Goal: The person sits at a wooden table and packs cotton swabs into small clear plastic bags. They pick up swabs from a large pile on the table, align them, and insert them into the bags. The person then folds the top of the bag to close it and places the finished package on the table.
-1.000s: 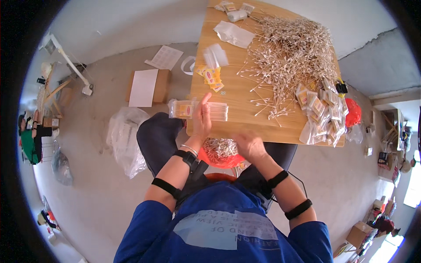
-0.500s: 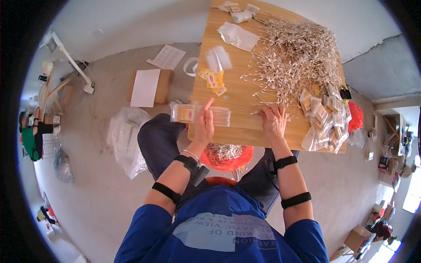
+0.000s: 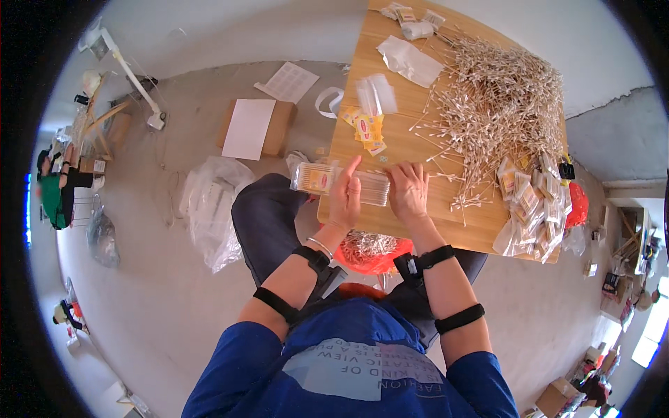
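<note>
So the biggest thing here is the wooden tabletop (image 3: 362,150), running from the person's lap away toward the far wall. Most of its right half is buried under a huge heap of cotton swabs (image 3: 498,104), with loose ones straggling out toward the near edge. On the right edge sits a pile of small filled packets (image 3: 529,202). Down on the floor to the left there's a cardboard box (image 3: 256,127) with a white sheet on it, plus a crumpled clear plastic bag (image 3: 212,209) closer in. Under the near table edge a red bag of swabs (image 3: 369,249) sits in the person's lap. Both hands are at the near edge on a clear plastic swab box (image 3: 341,184) lying flat there: the left hand (image 3: 345,198) rests on its middle with the index finger pointing up and the other fingers curled loosely over it, and the right hand (image 3: 410,191) presses its right end with fingers spread fairly wide. Just beyond are some yellow labels (image 3: 368,131) and a few empty clear sleeves (image 3: 376,94).
</note>
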Demonstrator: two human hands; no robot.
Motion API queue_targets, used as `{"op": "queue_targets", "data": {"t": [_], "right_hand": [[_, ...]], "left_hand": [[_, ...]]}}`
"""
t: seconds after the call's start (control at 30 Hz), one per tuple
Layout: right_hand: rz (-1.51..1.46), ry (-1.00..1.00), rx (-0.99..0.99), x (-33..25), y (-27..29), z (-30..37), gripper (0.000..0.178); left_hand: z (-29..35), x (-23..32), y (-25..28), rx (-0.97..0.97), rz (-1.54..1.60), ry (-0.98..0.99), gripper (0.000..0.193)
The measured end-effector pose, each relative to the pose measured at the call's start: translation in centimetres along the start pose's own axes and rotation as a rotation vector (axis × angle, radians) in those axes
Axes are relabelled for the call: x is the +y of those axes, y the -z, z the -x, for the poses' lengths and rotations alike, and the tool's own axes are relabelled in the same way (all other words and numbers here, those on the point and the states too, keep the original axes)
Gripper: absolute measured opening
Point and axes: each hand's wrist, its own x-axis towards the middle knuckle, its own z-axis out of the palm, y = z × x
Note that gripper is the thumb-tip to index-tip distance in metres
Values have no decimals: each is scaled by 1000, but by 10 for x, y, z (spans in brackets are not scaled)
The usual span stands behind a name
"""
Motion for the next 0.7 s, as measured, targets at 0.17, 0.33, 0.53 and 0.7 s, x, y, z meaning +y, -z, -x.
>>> {"op": "queue_targets", "data": {"t": [0.17,0.33,0.53,0.7], "right_hand": [[-352,-308,285,2,6,19,32],[-606,-420,375,5,-11,35,33],[-752,-354,231,-11,-22,18,35],[-453,-158,137,-16,-17,9,40]], "left_hand": [[0,-8,-2,30,77,-36,49],[-3,5,1,-40,49,-52,51],[-5,6,3,-72,42,-54,53],[-3,0,1,-52,103,-25,53]]}}
